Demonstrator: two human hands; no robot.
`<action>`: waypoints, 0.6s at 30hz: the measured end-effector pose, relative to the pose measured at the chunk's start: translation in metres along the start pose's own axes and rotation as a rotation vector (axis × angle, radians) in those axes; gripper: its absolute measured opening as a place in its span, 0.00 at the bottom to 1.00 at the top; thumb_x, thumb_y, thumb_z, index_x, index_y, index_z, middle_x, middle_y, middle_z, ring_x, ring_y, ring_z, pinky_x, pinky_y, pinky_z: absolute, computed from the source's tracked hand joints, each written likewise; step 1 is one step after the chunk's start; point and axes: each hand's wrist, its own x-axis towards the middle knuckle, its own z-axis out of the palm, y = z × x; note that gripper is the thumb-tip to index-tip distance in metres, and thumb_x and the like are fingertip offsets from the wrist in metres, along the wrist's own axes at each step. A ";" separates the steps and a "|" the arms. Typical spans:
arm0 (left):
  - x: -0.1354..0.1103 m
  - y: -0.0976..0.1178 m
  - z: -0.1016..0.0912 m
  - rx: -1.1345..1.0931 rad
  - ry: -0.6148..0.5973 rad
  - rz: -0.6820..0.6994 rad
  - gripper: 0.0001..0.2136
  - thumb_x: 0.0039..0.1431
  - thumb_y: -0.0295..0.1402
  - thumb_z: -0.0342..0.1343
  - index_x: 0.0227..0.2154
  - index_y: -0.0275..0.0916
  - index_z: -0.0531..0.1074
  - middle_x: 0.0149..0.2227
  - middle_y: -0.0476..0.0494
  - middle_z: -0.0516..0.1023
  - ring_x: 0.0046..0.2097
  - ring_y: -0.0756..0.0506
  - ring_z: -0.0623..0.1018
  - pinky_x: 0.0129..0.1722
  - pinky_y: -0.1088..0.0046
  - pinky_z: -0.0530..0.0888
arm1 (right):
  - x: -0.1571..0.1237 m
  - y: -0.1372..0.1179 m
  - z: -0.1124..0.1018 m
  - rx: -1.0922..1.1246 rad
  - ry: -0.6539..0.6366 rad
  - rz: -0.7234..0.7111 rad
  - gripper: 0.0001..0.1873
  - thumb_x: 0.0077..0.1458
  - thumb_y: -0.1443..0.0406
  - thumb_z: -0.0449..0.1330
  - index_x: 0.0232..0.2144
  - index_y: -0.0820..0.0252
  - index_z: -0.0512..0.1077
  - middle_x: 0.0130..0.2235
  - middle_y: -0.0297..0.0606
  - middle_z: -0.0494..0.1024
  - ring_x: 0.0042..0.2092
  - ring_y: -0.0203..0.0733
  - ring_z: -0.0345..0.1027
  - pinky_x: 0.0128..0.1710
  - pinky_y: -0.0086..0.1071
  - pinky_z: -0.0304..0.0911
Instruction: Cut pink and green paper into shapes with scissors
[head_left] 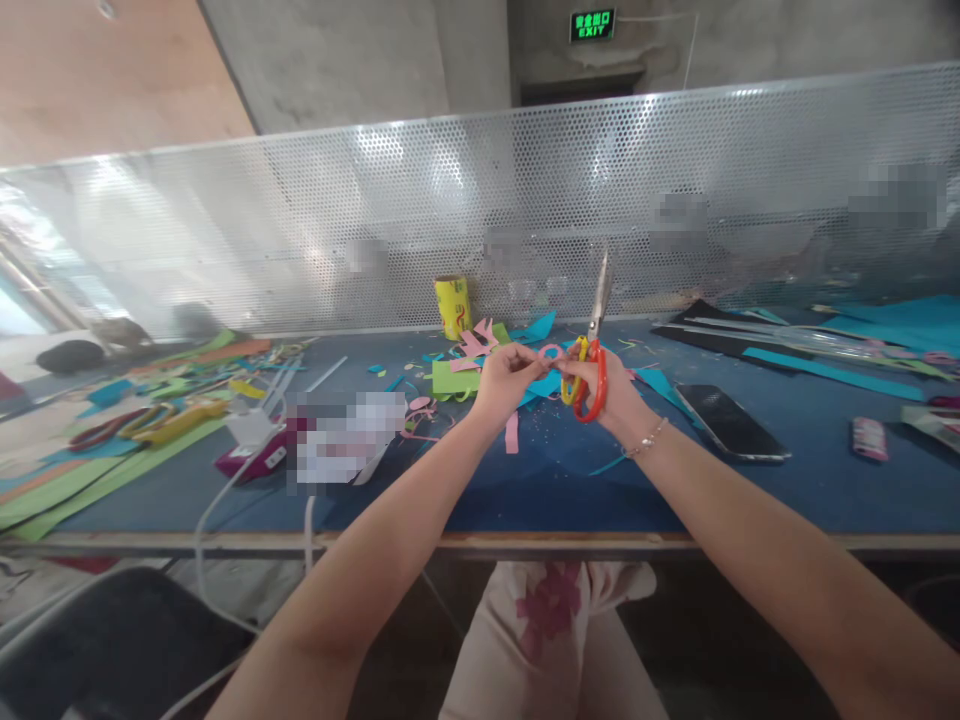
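The left hand (504,382) and right hand (621,392) pinched a small pink paper ring (550,347), which might have torn if the red-and-yellow-handled metal scissors (595,327) beside it swung.

Right hand (617,388) partly hidden behind red scissors handle (601,374)

Open room runs between the bare forearms (412,497) along the front edge of the blue-topped bench (517,505). Left of them, a purple power strip (255,458) blocks; rightward, a flat black smartphone (731,422). Red-and-yellow-handled scissors (595,332) jut from the right hand (619,383); a perforated silver metal screen (300,230) walls off the back edge.
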 end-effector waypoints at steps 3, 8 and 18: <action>0.001 -0.002 -0.001 0.016 -0.004 0.002 0.09 0.40 0.33 0.61 0.19 0.36 0.66 0.19 0.50 0.71 0.24 0.54 0.72 0.29 0.76 0.70 | 0.002 0.003 -0.002 0.044 -0.015 0.031 0.18 0.32 0.66 0.64 0.26 0.58 0.59 0.21 0.27 0.62 0.23 0.31 0.59 0.21 0.27 0.55; 0.002 -0.001 -0.002 0.008 0.017 -0.014 0.10 0.40 0.34 0.61 0.20 0.35 0.67 0.20 0.49 0.72 0.25 0.53 0.73 0.30 0.75 0.71 | 0.005 0.006 -0.003 0.146 -0.007 0.028 0.17 0.30 0.68 0.64 0.25 0.60 0.61 0.21 0.29 0.65 0.24 0.32 0.62 0.23 0.28 0.58; 0.003 -0.001 -0.003 -0.020 0.018 -0.041 0.09 0.40 0.32 0.61 0.21 0.35 0.66 0.20 0.49 0.73 0.26 0.52 0.74 0.31 0.74 0.71 | 0.006 0.006 -0.002 0.110 -0.034 0.000 0.16 0.30 0.68 0.65 0.23 0.60 0.61 0.21 0.29 0.66 0.24 0.32 0.62 0.25 0.30 0.59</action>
